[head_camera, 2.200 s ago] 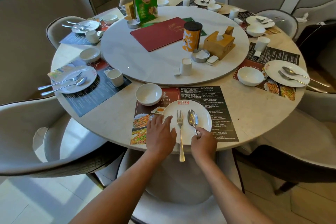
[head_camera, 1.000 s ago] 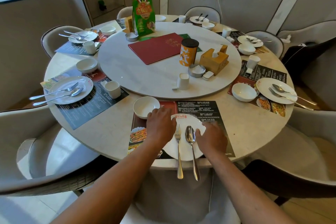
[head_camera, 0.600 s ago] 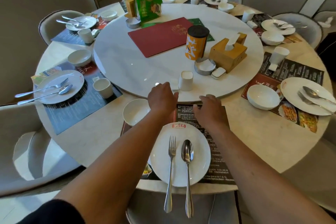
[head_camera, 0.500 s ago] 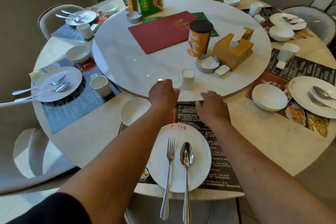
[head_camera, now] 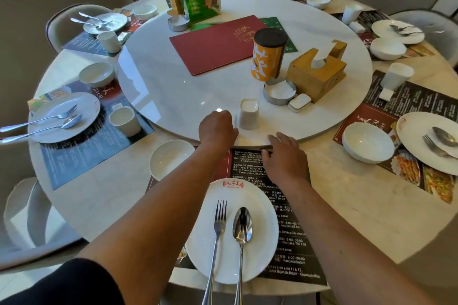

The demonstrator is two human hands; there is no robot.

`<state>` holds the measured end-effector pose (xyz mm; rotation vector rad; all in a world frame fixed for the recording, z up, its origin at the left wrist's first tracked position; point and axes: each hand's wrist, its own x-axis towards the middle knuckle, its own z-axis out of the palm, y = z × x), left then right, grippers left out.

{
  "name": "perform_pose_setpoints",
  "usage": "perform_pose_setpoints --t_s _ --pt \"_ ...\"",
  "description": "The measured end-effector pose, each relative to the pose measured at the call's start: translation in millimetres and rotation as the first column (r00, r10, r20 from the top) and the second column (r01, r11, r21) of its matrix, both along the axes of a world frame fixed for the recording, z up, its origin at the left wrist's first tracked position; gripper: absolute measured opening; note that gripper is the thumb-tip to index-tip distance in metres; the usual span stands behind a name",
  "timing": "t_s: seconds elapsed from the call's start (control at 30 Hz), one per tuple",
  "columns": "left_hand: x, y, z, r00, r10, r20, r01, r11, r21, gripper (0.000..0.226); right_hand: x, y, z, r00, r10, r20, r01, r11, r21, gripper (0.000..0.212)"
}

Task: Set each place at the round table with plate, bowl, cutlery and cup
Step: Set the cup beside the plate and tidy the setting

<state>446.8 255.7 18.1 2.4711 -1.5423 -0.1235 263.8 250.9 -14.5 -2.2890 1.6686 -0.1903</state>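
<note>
A: A round marble table fills the frame, with a raised turntable at its centre and padded chairs around the edge.

B: And the nearest place?

A: At the bottom centre a white plate lies on a dark printed placemat. A fork and a spoon lie side by side on it, handles hanging past the table's near edge. A white bowl sits just to the upper left of the plate.

B: The cup?

A: A white cup stands on the turntable's near rim, in the middle of the frame.

B: The hands?

A: The left hand is just left of the cup, knuckles up; its fingers curl away from view, so whether they touch the cup cannot be told. The right hand rests at the turntable's edge, fingers loosely extended, gripping nothing.
</note>
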Motion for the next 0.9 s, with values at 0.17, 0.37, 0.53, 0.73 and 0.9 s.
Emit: perform_pose_setpoints --t_s 0.17,0.37,0.53,0.73,0.9 --pt "-1.6 13.4 2.8 0.997 0.053 -0.060 -0.053 0.999 0.008 0.009 -2.3 0.4 1.4 0.999 -0.013 0.042 0.011 0.999 0.033 0.054" --pt "0.2 45.6 3.0 0.989 -0.023 -0.146 0.018 0.999 -0.035 0.023 -15.8 18.8 2.1 0.984 -0.093 0.153 0.104 0.992 -0.068 0.045" --pt "-20.5 69.5 -4.7 0.942 -0.274 -0.194 0.278 0.961 -0.010 0.031 -36.3 41.1 -3.4 0.978 -0.154 0.139 0.161 0.986 -0.047 0.035" --pt "-43.6 66.2 -20.1 0.901 -0.413 -0.129 0.420 0.907 0.029 0.031 -57.3 54.5 -8.3 0.995 -0.093 0.046 0.093 0.996 0.003 0.031" --pt "-45.5 60.9 -26.4 0.905 -0.421 -0.066 0.425 0.903 0.066 0.029 -60.5 53.9 -6.9 0.997 -0.067 0.041 0.067 0.998 -0.002 0.031"
